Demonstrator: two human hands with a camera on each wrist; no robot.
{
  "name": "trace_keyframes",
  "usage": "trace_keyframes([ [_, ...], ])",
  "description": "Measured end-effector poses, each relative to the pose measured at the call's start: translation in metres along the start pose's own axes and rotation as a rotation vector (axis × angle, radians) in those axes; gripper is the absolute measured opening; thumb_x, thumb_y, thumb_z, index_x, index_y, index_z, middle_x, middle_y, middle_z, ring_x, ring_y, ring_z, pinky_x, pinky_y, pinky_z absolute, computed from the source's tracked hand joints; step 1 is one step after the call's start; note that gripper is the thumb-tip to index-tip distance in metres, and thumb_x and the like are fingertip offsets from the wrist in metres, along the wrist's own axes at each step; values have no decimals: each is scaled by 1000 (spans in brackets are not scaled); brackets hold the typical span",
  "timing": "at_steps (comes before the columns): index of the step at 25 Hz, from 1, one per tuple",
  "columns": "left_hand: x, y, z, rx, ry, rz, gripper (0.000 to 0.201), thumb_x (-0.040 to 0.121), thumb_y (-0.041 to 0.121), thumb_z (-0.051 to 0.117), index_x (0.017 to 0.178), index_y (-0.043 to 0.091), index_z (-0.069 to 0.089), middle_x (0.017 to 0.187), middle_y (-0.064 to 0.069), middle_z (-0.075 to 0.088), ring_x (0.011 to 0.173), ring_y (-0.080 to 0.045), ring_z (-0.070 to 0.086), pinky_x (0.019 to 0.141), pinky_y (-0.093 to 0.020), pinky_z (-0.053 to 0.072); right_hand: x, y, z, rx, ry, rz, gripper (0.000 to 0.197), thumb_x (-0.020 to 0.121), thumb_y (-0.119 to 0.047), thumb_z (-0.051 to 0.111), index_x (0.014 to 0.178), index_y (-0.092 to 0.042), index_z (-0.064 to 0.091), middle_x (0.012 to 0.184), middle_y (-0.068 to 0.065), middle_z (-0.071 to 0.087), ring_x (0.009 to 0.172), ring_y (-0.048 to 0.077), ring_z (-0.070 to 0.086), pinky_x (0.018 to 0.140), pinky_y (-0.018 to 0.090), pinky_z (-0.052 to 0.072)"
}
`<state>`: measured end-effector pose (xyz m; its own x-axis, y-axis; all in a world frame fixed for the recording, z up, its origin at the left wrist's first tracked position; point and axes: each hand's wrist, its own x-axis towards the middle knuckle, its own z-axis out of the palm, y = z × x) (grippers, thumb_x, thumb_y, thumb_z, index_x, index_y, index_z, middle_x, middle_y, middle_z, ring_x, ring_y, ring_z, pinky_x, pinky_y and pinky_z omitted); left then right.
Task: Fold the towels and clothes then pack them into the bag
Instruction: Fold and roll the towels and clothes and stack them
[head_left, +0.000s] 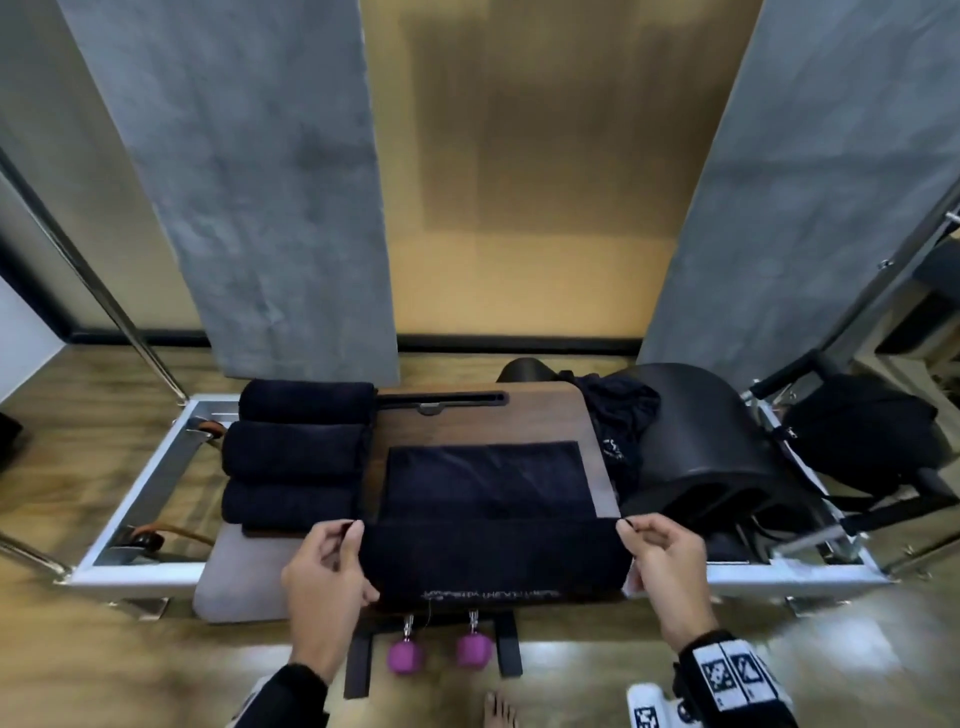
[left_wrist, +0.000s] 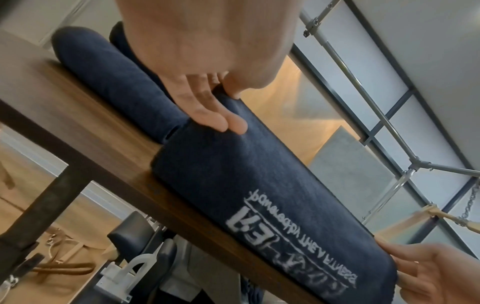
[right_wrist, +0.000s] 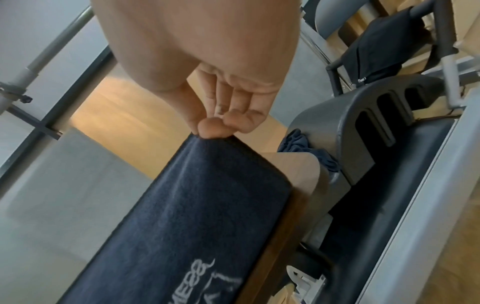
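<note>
Navy terry is pinched at both near corners: your left hand and right hand each nip an end of the towel on the wooden board. Folding step, mid-fold (my read): carry that edge away from you, corners level. Three folded towels sit left of the board, loose clothes right, black bag farther right, contents not visible.
</note>
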<state>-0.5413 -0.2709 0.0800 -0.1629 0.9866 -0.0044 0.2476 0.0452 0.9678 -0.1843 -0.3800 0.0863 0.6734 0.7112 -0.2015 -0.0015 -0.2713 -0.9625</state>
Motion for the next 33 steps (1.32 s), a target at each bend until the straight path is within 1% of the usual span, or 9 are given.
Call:
trace_keyframes([
  [7, 71, 20, 56, 86, 91, 44, 11, 108, 28, 60, 104, 20, 67, 71, -1, 73, 42, -22, 68, 47, -32, 59, 87, -26, 37, -37, 65, -67, 13, 93, -13, 75, 80, -13, 72, 56, 11, 65, 36, 22, 48, 43, 26, 40],
  [13, 89, 21, 98, 316, 30, 26, 38, 105, 21, 60, 142, 17, 56, 138, 0, 62, 71, -26, 76, 60, -26, 62, 140, -18, 71, -142, -5, -5, 17, 94, 1, 70, 107, -9, 66, 102, 7, 66, 59, 27, 72, 50, 31, 58],
  [15, 73, 17, 108, 399, 20, 199, 24, 103, 21, 63, 126, 22, 64, 127, 5, 65, 89, -14, 71, 78, -37, 61, 141, -9, 72, -187, 17, -95, 22, 92, 7, 68, 99, -13, 70, 102, 7, 66, 63, 22, 73, 54, 28, 60],
  [18, 40, 6, 123, 451, -227, 392, 12, 105, 28, 62, 93, 31, 61, 89, 14, 57, 76, -6, 60, 68, -26, 48, 131, -2, 72, -340, -129, -242, 29, 86, 9, 71, 81, -18, 77, 81, -2, 76, 70, 14, 73, 69, 28, 61],
  [24, 21, -11, 134, 893, -470, 547, 38, 106, 62, 38, 103, 30, 58, 98, 15, 50, 93, -6, 55, 66, -27, 49, 102, -3, 56, -764, -292, -408, 22, 88, 2, 65, 90, -15, 80, 91, -1, 74, 91, 16, 68, 92, 29, 52],
  [27, 44, 0, 144, 1042, -473, 566, 47, 106, 61, 36, 122, 27, 64, 125, 9, 60, 124, -18, 56, 96, -41, 46, 60, 5, 50, -870, -371, -481, 22, 84, -3, 62, 84, -18, 79, 88, 0, 73, 90, 19, 66, 89, 34, 53],
  [29, 53, 4, 147, 1092, -603, 490, 56, 108, 58, 33, 153, 30, 50, 164, 9, 40, 157, -19, 28, 125, -57, 19, 28, 11, 54, -827, -511, -530, 22, 85, -4, 62, 87, -19, 79, 89, -6, 73, 92, 12, 62, 86, 33, 53],
  [31, 46, 0, 143, 1084, -697, 488, 62, 109, 56, 33, 166, 32, 29, 176, 10, 14, 164, -15, 1, 126, -65, -3, 5, 18, 57, -775, -601, -551, 22, 88, -7, 63, 98, -20, 78, 96, -11, 70, 97, 8, 57, 87, 29, 51],
  [33, 23, -10, 128, 1030, -725, 559, 66, 109, 56, 33, 168, 28, 24, 178, 8, 8, 164, -12, -6, 127, -66, -1, -10, 26, 57, -749, -604, -573, 26, 89, -8, 65, 109, -21, 76, 105, -11, 64, 103, 8, 54, 91, 24, 47],
])
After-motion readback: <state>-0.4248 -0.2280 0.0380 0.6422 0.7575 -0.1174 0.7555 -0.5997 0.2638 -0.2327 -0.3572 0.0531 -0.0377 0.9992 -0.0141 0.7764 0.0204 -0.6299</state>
